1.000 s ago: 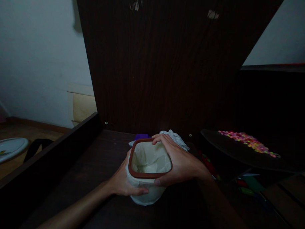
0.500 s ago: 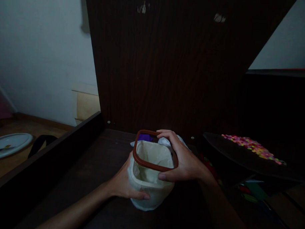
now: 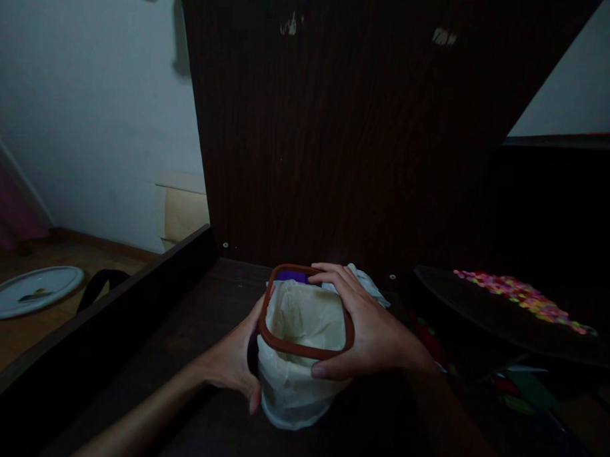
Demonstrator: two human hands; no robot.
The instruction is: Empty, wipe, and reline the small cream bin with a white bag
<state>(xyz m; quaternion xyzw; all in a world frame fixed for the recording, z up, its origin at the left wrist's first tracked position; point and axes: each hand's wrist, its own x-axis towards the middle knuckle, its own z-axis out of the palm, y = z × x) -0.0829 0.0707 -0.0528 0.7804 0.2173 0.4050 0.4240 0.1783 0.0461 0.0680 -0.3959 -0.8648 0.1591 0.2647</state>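
Pale lined bin (image 3: 299, 398) upright on dark wooden surface (image 3: 180, 357), between the hands. Right hand (image 3: 369, 327) clasps the brown ring (image 3: 301, 350) along its right side, thumb near, fingers far; that wide span probably steadies it over the mouth. Purple item (image 3: 292, 276) shows through the ring's far side, so not seated there. Left hand (image 3: 235, 349) spread beside the bin, perhaps guarding against tipping (fingertips hidden; contact I cannot tell).
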